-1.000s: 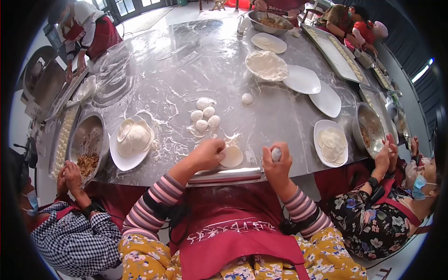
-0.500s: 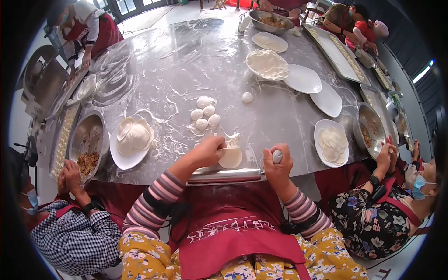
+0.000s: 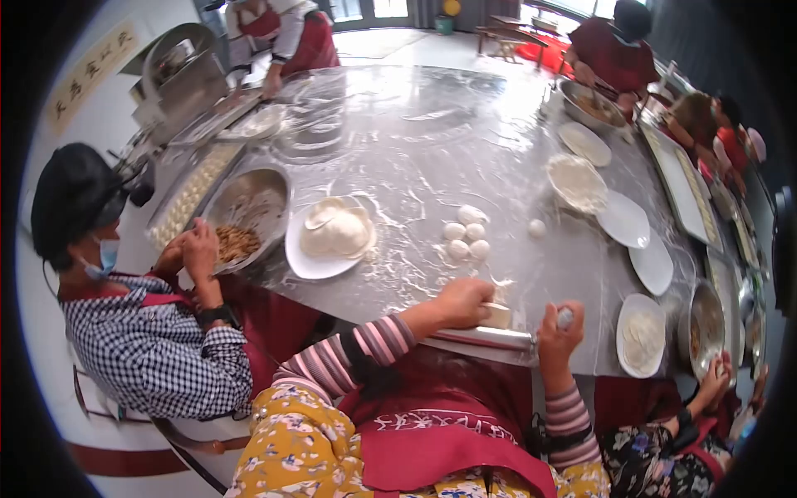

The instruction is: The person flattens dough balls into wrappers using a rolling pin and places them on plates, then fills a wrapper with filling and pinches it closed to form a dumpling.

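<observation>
Dough work carries on, but the view has swung left since half a second ago. The co-worker in the checked shirt [image 3: 158, 349], then cut off at the edge, now sits in full view. The person's own hands lie lower and further right in the picture than before.

The left hand [image 3: 463, 300] still rests on the dough disc [image 3: 499, 315] at the near edge of the counter [image 3: 398, 149]. It covers more of the disc than it did. Its fingers are bent down over the left side of the disc, though I cannot tell whether the grip pinches the dough or only presses on it. The right hand [image 3: 558, 330] stays fisted, its grip closed around a rolling pin [image 3: 565, 316]. Only the pale tip of the pin pokes out above the knuckles, just right of the disc.

The disc is pale, thin and flat, and only a small corner shows past the fingers. It lies on floury steel.

Beyond it a cluster of dough balls [image 3: 465, 232] sits as before, with one more ball [image 3: 537, 227] apart to the right. To the left, a plate [image 3: 303, 264] holds stacked wrappers beside a steel bowl [image 3: 249, 187] of filling, and the co-worker's hands [image 3: 189, 247] meet at the bowl's rim. A second plate [image 3: 624, 353] of wrappers stands right of the fist.
</observation>
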A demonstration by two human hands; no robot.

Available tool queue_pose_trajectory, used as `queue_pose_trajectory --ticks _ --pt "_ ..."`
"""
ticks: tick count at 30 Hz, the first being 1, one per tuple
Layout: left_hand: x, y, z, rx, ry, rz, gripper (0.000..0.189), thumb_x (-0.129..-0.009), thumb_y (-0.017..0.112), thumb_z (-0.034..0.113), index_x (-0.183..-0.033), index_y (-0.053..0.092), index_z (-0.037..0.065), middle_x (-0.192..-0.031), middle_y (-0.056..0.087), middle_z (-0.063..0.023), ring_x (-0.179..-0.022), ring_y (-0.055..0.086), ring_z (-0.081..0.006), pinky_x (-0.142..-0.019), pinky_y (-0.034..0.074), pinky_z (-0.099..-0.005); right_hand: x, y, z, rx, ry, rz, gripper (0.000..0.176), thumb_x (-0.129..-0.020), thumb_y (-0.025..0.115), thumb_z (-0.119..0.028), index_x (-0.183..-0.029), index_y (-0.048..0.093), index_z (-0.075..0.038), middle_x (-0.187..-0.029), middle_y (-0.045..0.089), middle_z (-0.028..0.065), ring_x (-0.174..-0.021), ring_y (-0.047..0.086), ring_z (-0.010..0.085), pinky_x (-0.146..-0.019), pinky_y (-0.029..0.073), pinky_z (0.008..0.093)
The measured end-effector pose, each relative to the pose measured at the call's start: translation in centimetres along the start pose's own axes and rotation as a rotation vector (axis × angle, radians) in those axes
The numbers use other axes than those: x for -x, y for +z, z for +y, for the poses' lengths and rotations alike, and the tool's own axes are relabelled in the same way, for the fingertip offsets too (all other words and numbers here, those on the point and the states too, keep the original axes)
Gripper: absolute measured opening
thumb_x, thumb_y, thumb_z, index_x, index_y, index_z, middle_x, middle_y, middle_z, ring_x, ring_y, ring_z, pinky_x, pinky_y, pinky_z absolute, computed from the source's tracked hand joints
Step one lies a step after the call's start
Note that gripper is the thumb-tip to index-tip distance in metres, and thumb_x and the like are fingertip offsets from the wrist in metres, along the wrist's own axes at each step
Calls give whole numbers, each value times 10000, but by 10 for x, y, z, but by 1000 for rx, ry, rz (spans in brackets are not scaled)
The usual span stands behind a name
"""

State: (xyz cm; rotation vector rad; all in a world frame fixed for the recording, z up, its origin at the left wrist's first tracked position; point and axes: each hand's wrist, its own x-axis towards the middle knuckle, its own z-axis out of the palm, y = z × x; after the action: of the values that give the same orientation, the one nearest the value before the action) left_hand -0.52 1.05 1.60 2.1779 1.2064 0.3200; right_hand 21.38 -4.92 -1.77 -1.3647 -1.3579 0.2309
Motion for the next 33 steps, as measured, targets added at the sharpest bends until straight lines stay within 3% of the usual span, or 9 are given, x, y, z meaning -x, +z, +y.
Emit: queue_pose_trajectory --ticks 2,9,13,15,20,21,23,27,33 --pt "7 -6 0 289 80 35 152 -767 587 115 -862 557 0 -762 588 -179 -734 585 -277 -670 465 -371 0 -5 -13 -53 26 -21 182 -803 634 -2 -853 463 -37 -645 484 88 -508 527 203 -462 406 316" --pt "76 -124 -52 313 -70 211 263 -775 605 75 -1021 566 -9 -887 607 -111 -822 587 -176 -725 481 -306 -11 3 -23 -171 7 -35 156 -870 580 -19 -830 434 -55 -644 445 19 -446 455 77 -392 358 230" --pt "95 -188 -91 223 -520 358 279 -813 618 102 -1047 564 -41 -954 625 -199 -905 611 -231 -771 497 -324 -8 2 -18 -183 -20 -42 158 -878 571 -17 -838 424 -57 -686 440 10 -446 438 59 -379 358 214" --pt "91 -205 -110 -29 -577 554 306 -812 644 129 -1052 568 -45 -946 628 -198 -899 613 -244 -778 497 -326 -8 1 -15 -141 -56 -35 158 -876 571 -15 -839 424 -58 -687 440 9 -445 436 59 -377 358 214" --pt "28 -199 -74 -24 -261 420 264 -788 648 182 -956 621 -21 -909 651 -164 -847 631 -256 -749 490 -340 -3 -1 -12 -110 53 0 183 -813 647 -32 -827 464 -36 -678 494 84 -529 490 193 -498 402 288" --pt "8 -185 -67 -30 -194 361 205 -804 644 126 -944 618 -21 -861 649 -95 -787 608 -156 -714 491 -285 -6 0 -17 -93 -7 5 184 -805 651 -28 -831 469 -37 -691 499 96 -536 497 220 -503 406 296" --pt "-34 -148 -42 -112 -120 227 253 -814 641 149 -1015 608 -1 -945 654 -147 -861 633 -232 -764 501 -329 -12 -1 -23 -41 -93 6 199 -780 667 -18 -840 478 -43 -712 509 124 -545 512 289 -507 416 316" --pt "-102 -75 5 -277 28 52 363 -842 544 124 -1202 518 90 -1177 538 -159 -1063 543 -331 -871 452 -408 -16 -1 -29 -42 -133 44 207 -774 677 -27 -843 483 -45 -713 516 125 -539 532 290 -492 423 321" --pt "-186 -3 15 -296 248 209 392 -811 541 88 -1201 505 82 -1162 541 -166 -1089 524 -326 -886 446 -411 -17 0 -31 -54 -137 52 206 -777 681 -36 -844 486 -47 -695 527 119 -510 539 267 -475 430 314"
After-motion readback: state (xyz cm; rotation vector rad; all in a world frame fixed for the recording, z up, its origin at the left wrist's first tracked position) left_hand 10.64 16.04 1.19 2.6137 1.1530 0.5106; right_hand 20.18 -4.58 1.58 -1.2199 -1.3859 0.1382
